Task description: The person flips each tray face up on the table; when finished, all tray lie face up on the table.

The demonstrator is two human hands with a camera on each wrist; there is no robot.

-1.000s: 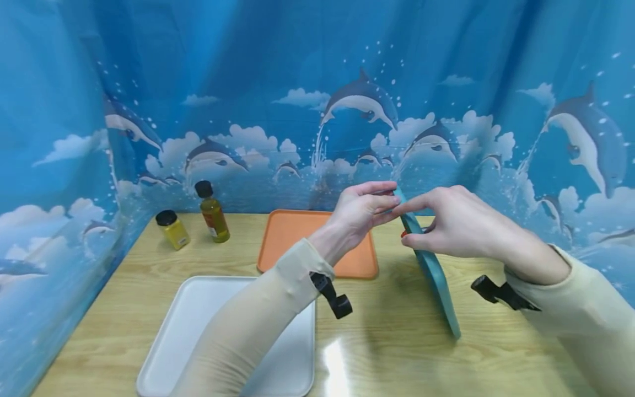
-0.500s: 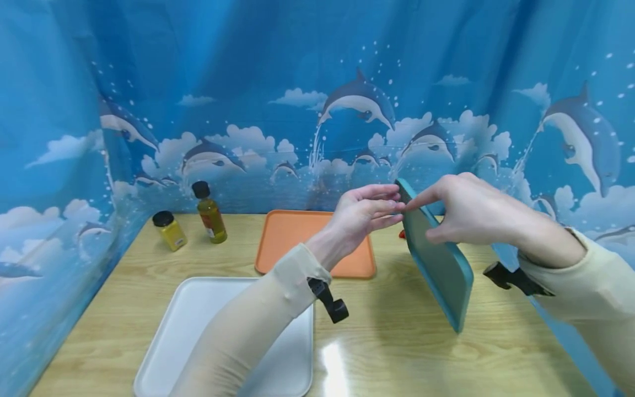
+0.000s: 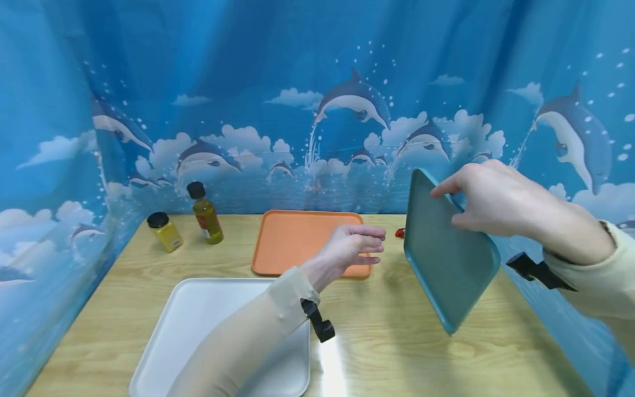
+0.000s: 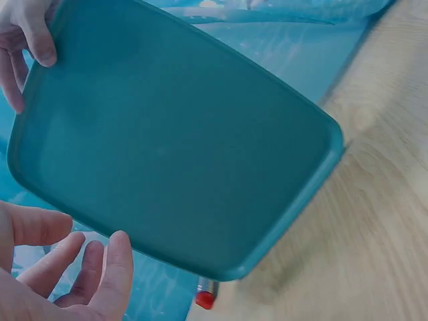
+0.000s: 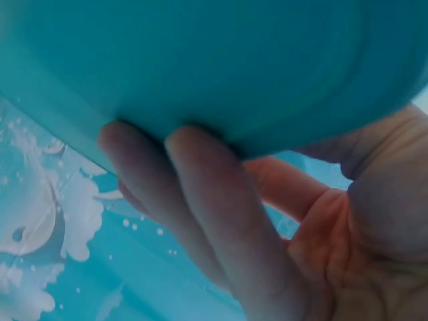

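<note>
My right hand (image 3: 506,198) grips a teal rectangular tray (image 3: 446,264) by its upper edge. Tilted steeply, the tray is held up over the right side of the table, its lower corner pointing down toward the wood. In the right wrist view, fingers (image 5: 214,180) press against one face of the teal tray (image 5: 200,60). My left hand (image 3: 347,248) is apart from the tray, hovering in front of the orange tray (image 3: 297,242) with fingers extended and nothing in them. From the left wrist view, the teal tray (image 4: 174,140) lies beyond the left hand (image 4: 73,274).
A white tray (image 3: 198,314) lies at front left, partly under the left sleeve. At back left stand an oil bottle (image 3: 207,218) and a yellow jar (image 3: 166,234) with black caps. A small red-ended object (image 4: 204,298) shows by the teal tray. A dolphin-print curtain (image 3: 278,82) hangs behind.
The teal tray has swung right and turned its broad face toward the head camera, carried by the right hand. The left hand has come away from its edge and moved left and down.
</note>
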